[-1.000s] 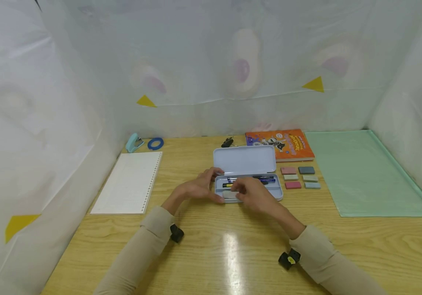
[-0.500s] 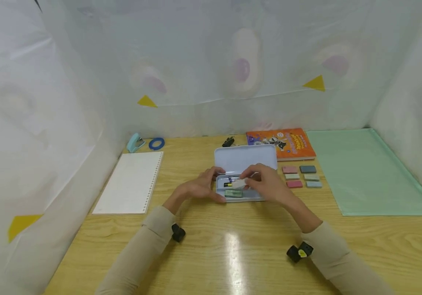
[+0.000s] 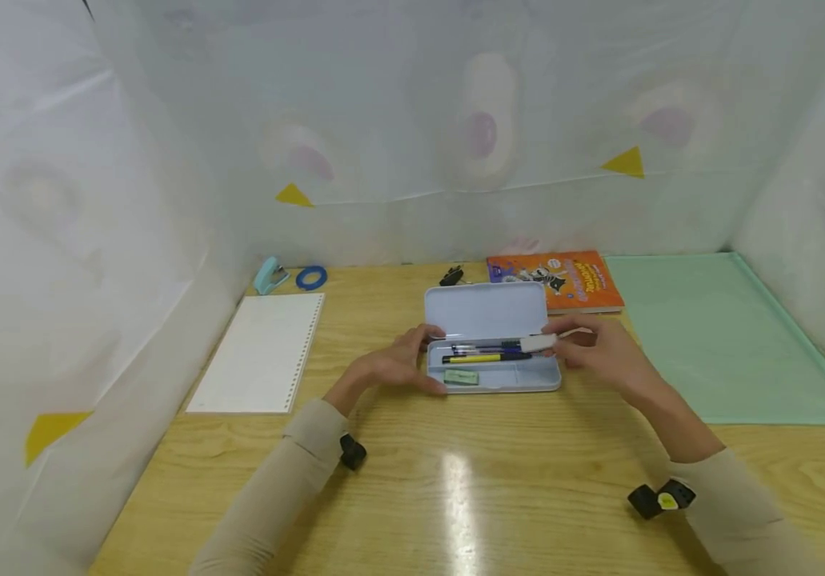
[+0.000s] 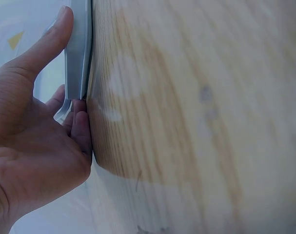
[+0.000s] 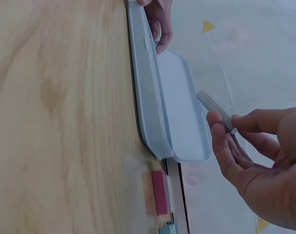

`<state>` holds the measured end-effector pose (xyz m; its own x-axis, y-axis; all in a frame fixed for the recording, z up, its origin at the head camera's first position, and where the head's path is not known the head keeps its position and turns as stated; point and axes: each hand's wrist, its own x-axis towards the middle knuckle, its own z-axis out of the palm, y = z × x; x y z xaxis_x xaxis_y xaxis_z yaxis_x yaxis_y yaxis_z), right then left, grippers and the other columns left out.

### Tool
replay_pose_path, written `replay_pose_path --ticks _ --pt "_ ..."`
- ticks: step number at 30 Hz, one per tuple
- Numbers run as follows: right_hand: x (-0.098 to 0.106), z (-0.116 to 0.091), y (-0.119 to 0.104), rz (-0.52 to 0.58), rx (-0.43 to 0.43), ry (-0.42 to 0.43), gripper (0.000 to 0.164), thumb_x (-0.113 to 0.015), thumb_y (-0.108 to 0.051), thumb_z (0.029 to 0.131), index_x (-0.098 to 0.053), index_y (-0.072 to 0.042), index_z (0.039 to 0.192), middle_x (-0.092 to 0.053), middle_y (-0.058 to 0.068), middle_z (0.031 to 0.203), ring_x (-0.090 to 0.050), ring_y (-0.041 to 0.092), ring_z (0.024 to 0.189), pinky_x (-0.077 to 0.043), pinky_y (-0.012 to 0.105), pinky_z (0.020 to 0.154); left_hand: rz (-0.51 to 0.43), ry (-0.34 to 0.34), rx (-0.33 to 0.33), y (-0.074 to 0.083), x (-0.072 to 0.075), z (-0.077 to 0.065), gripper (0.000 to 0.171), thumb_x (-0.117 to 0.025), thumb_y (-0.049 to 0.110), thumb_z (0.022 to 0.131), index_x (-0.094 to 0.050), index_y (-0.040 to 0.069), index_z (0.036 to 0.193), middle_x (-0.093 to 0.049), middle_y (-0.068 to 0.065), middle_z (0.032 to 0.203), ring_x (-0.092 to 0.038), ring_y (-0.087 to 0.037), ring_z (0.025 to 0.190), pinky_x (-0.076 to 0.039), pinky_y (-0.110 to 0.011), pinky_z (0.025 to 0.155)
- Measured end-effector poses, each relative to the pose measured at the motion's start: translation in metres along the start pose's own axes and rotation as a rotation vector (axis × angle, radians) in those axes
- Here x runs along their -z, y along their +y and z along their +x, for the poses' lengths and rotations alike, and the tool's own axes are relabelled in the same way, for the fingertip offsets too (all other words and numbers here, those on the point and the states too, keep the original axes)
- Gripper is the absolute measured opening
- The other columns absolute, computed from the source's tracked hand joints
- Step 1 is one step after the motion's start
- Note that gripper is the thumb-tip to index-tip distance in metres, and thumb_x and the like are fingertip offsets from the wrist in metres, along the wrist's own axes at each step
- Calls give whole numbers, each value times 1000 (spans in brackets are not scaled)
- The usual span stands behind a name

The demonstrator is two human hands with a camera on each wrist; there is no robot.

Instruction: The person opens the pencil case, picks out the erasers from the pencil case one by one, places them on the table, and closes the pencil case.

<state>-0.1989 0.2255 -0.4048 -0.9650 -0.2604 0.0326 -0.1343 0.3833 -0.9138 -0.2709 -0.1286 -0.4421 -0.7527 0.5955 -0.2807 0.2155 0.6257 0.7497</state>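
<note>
A pale blue metal pencil case (image 3: 486,310) lies with its lid up in the head view. Pens (image 3: 480,359) fill its rear compartment, and a green eraser (image 3: 461,378) sits at the front left. My left hand (image 3: 396,365) holds the case's left end, thumb at the front edge and fingers at the back. My right hand (image 3: 610,356) pinches a white eraser (image 3: 538,343) between thumb and fingertips, above the case's right end. In the right wrist view this eraser (image 5: 215,109) is raised, apart from the case.
Right of the case are several erasers, among them a dark pink eraser (image 5: 160,192), hidden by my right hand in the head view. Behind lie an orange book (image 3: 585,280) and a black clip (image 3: 451,276). A green mat (image 3: 743,344), notebook (image 3: 261,352), stapler (image 3: 268,276) and blue ring (image 3: 311,278) flank them.
My right hand has lifted the white eraser from the front compartment and carried it rightward, uncovering the green eraser and the pens. My left hand has stayed on the case.
</note>
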Motion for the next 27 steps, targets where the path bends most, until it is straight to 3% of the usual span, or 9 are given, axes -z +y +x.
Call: replay_pose_path --ticks 4,8,11,15,19,22,27 --pt "17 -12 11 12 -13 17 35 -66 -11 103 -61 3 135 -65 25 131 -76 20 99 -60 31 86 -7 1 -1 0 0 -1 90 -90 35 82 -34 22 151 -38 -8 151 -37 -27 140 -31 -46 120" --pt "30 -24 20 -119 -32 28 33 -66 -18 104 -64 -1 133 -64 20 135 -75 11 100 -57 22 85 -3 1 -8 1 0 -1 90 -90 34 82 -34 21 152 -39 -8 149 -37 -27 138 -33 -46 119" --pt "36 -31 26 -205 -53 22 31 -67 -20 104 -66 -1 128 -66 19 130 -72 5 99 -54 20 80 -3 1 -15 1 1 -1 90 -90 33 82 -34 20 151 -40 -8 148 -38 -27 137 -33 -46 118" --pt "40 -35 32 -192 -55 -48 29 -66 -14 103 -65 2 128 -71 20 122 -73 9 99 -56 22 80 -2 3 -16 2 2 -1 90 -90 33 82 -34 20 151 -39 -8 149 -38 -27 138 -33 -46 119" --pt "39 -36 36 -115 -40 -107 26 -64 -6 103 -64 6 126 -66 26 127 -74 13 98 -61 31 78 -3 2 -10 2 3 -1 90 -90 33 82 -34 20 152 -39 -8 150 -37 -27 139 -32 -46 119" --pt "38 -37 38 -129 -39 -103 23 -64 -7 103 -65 4 124 -65 27 130 -74 13 98 -61 33 75 -5 0 -7 3 2 -1 90 -90 33 82 -34 20 151 -39 -8 150 -37 -27 139 -32 -46 120" --pt "39 -37 39 -259 -57 -48 23 -68 -11 101 -68 -1 122 -66 24 127 -72 17 102 -56 27 72 -14 2 -12 3 2 -1 90 -90 32 82 -35 18 152 -39 -9 151 -37 -29 140 -32 -47 120"
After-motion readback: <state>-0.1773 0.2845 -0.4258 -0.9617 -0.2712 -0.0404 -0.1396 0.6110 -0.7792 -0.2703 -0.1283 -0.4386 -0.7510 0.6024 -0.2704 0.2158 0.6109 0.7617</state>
